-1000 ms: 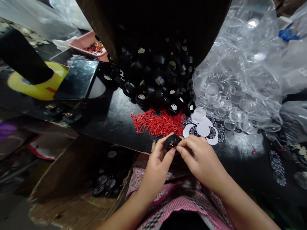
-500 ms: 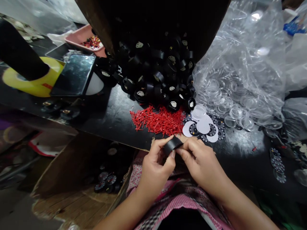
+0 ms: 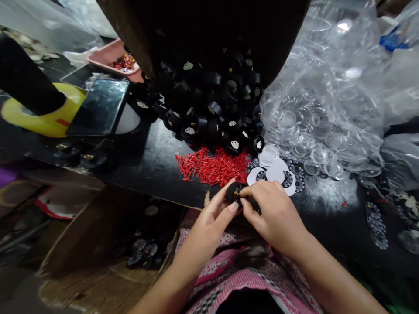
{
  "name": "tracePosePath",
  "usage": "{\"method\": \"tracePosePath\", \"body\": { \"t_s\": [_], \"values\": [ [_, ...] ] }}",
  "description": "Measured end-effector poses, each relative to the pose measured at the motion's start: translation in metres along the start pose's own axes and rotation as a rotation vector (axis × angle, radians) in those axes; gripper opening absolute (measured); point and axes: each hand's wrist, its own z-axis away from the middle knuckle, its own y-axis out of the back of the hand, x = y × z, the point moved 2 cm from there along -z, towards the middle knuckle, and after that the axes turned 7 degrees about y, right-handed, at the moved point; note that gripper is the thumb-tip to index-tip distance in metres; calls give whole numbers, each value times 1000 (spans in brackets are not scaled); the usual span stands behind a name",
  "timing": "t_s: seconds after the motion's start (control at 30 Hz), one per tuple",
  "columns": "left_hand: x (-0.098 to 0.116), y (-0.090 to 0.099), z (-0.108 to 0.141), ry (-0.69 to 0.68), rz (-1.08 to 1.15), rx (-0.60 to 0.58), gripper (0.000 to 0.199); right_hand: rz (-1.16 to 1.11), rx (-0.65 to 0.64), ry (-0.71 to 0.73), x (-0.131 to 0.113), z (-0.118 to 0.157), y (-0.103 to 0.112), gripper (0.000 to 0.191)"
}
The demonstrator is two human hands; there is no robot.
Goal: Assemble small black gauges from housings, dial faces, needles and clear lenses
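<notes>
A small black round gauge (image 3: pixel 231 193) is held between the thumb and fingers of my left hand (image 3: pixel 209 222), over the table's front edge. Its dial side is turned up toward me. At the middle of the dial, the fingertips of my right hand (image 3: pixel 273 211) are pinched together; whatever they hold is too small and covered to make out. Just beyond my hands lies a heap of red pointers (image 3: pixel 214 166). To its right are printed black dial discs (image 3: pixel 298 183) and white discs (image 3: pixel 275 172).
Black gauge housings (image 3: pixel 209 117) spill from a dark container behind the pointers. Clear round covers (image 3: pixel 304 144) fill a plastic bag at right. Leftward are a phone (image 3: pixel 100 107), yellow tape roll (image 3: pixel 39 120) and pink tray (image 3: pixel 104 54). A cardboard box (image 3: pixel 75 244) below holds gauges.
The gauge has tipped from showing its black side wall to showing its dial. My right fingertips have moved from its edge to the middle of the dial.
</notes>
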Motion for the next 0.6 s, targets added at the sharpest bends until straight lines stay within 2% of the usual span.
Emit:
{"method": "tracePosePath", "body": {
  "t_s": [0.17,0.27,0.37,0.43,0.5,0.53,0.6],
  "values": [
    [-7,-4,-4,73,34,100,39,107,-18,54,-2,-3,-7,14],
    [-9,-9,-4,122,158,126,39,64,16,-78,-5,-4,-6,13],
    [-8,-7,-5,41,50,124,42,-109,-35,-245,-1,-5,-1,9],
    [-7,-4,-6,-9,-58,98,44,-273,-106,-267,11,-8,4,9],
    [-6,-1,-8,-27,-21,83,44,-281,-63,-274,33,-13,10,10],
    [-6,-1,-10,-30,41,85,44,-190,-3,-302,47,-16,13,11],
    [-7,-1,-12,-30,144,87,43,65,76,-372,74,-23,17,25]
  ]
}}
